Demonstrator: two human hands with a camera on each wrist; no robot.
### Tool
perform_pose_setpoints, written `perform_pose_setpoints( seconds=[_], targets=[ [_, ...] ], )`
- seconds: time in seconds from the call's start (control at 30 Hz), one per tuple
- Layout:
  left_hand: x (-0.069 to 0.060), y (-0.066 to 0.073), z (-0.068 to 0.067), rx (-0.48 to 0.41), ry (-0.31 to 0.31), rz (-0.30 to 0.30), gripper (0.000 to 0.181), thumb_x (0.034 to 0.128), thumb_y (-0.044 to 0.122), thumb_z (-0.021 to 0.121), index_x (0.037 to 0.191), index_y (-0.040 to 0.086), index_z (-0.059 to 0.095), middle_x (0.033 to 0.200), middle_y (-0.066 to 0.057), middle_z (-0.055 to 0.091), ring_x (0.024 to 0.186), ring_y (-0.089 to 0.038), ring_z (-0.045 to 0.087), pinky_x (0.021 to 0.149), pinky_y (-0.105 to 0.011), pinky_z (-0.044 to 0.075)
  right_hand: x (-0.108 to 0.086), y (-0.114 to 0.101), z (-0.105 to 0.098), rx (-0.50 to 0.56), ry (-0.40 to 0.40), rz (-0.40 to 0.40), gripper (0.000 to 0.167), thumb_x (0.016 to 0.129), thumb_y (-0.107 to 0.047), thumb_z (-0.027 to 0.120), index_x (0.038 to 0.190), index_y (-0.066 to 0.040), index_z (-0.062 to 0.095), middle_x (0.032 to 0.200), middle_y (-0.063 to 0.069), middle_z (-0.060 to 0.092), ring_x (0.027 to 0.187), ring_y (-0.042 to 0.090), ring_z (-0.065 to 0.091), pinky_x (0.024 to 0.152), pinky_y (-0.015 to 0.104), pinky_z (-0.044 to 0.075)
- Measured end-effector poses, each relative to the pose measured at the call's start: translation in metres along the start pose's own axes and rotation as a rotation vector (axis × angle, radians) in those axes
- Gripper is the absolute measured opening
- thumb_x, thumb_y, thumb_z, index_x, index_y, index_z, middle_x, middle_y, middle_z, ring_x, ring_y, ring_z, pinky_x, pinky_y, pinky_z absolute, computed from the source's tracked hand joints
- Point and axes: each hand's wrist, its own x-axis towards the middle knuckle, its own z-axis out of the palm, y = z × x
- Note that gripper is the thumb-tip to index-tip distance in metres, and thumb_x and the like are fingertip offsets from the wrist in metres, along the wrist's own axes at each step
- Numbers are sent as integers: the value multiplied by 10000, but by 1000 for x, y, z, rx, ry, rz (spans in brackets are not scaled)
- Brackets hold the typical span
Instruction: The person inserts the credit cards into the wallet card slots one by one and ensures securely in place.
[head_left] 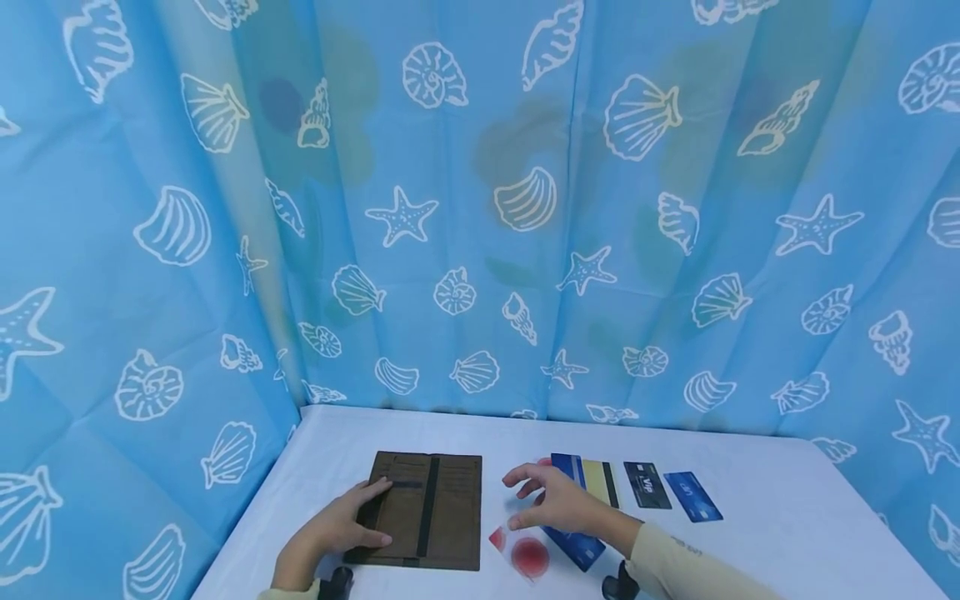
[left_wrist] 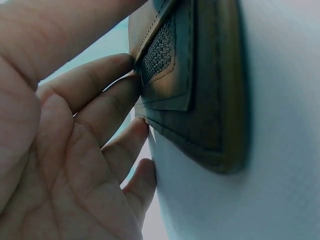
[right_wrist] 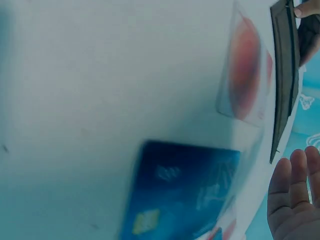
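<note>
Left hand on the brown wallet, which lies opened flat on the tabletop: straight fingers touching its left side, thumb spread apart. Over by the cards, the right hand hovers, fingers loosely bent, thumb apart, pinching nothing! Looks like a steady-and-reach step; picking up the blue card beneath would call for lowering those fingers and pinching an edge, without dragging the red-circled card beside it.

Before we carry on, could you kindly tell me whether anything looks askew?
Yes: the nearest blue card, partly hidden by the right hand in the head view, looks askew, slanting more than the black VIP card.
</note>
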Motion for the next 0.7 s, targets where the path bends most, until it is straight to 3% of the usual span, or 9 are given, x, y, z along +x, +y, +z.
perform_pose_setpoints(
  seconds=[0.3, 0.7],
  targets=[
    [0, -4, -2, 3, 14, -17, 886, 680, 338, 887, 1459, 182, 496, 1544, -282, 342, 1401, -541, 309, 1051, -732, 329, -4, 4, 17, 9, -32, 49, 538, 765, -296, 861, 1231, -160, 630, 1214, 16, 653, 1060, 207, 607, 902, 377, 564],
    [2, -2, 0, 2, 6, -18, 875, 668, 321, 894, 1443, 176, 516, 1536, -282, 356, 1397, -538, 320, 1049, -726, 340, -15, 7, 20, -48, -119, 75, 521, 776, -337, 845, 1235, -253, 613, 1189, -72, 632, 1055, 162, 567, 1009, 529, 504]
  ],
)
